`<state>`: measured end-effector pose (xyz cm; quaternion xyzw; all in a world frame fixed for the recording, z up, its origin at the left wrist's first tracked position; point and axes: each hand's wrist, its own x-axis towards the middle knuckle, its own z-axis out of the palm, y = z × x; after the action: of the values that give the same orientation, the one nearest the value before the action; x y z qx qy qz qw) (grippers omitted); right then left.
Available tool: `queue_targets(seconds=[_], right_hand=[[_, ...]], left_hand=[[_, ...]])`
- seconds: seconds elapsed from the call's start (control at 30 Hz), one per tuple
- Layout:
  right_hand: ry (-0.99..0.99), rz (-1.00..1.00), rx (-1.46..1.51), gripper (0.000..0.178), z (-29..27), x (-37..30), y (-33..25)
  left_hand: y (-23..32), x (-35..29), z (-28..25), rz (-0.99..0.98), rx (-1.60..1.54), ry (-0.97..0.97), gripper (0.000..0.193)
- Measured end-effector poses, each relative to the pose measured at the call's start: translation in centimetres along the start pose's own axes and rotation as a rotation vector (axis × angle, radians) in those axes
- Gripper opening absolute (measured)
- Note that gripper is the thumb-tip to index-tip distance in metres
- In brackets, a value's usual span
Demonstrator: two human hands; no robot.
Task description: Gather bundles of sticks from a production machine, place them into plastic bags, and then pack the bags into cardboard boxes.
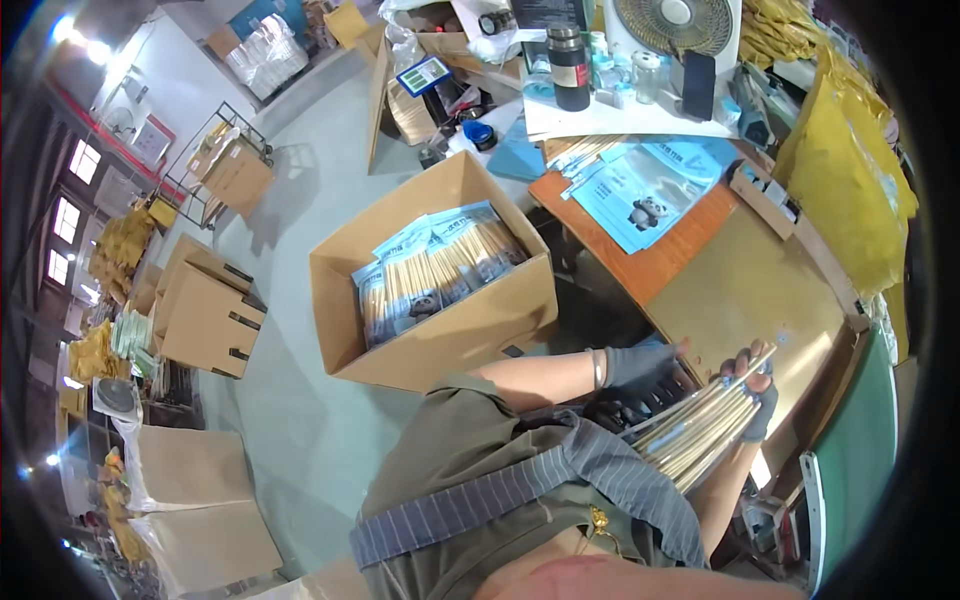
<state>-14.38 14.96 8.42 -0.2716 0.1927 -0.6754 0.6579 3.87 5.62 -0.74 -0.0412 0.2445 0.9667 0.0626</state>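
Observation:
My right hand [755, 392], in a grey glove with bare fingertips, is closed round a loose bundle of thin wooden chopsticks [695, 435]. The sticks fan down and left across my front. My left hand [645, 368], gloved alike and with a band at the wrist, is at the near edge of the worktable, left of the bundle. Its thumb stretches out and it appears open, but its other fingers are partly hidden. Flat blue-and-clear bags [650, 195] with a panda picture lie on the wooden part of the worktable [690, 255]. More chopsticks [590, 150] lie beside them.
An open cardboard box [450, 340] at my left holds several filled bags of chopsticks [440, 265]. Behind the table stand a dark flask [568, 70], glass jars, a phone [697, 85] and a fan [675, 20]. A yellow sack [845, 160] leans at right. Cartons [205, 310] stand farther left.

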Motion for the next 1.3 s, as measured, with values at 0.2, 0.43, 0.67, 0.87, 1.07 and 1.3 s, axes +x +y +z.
queue_targets(seconds=[0.2, 0.43, 0.67, 0.87, 1.07, 1.3], right_hand=[[0.063, -0.046, 0.052, 0.038, 0.8, -1.3, 0.3], [-0.081, -0.084, 0.042, 0.05, -1.0, -3.1, 0.2], [-0.009, -0.039, 0.051, 0.087, -0.2, -2.0, 0.6], [0.116, -0.066, 0.032, 0.069, -2.2, -1.6, 0.8], [0.179, 0.037, 0.057, 0.031, -2.7, -0.1, 0.3], [0.363, 0.042, -0.007, 0.02, -1.3, 1.2, -0.3]], left_hand=[[-5.3, 0.3, -2.9, 0.398, 2.159, 0.267, 0.044], [-2.4, 2.2, -1.7, 0.54, 1.793, 0.45, 0.02], [5.6, -3.8, 12.3, 1.371, 1.048, 0.796, 0.016], [-0.9, -4.4, 10.9, 1.281, 1.567, 0.499, 0.024], [-0.2, -5.3, 8.9, 1.101, 1.616, 0.474, 0.032], [6.4, -7.9, 3.0, 1.001, 1.785, 0.504, 0.051]])
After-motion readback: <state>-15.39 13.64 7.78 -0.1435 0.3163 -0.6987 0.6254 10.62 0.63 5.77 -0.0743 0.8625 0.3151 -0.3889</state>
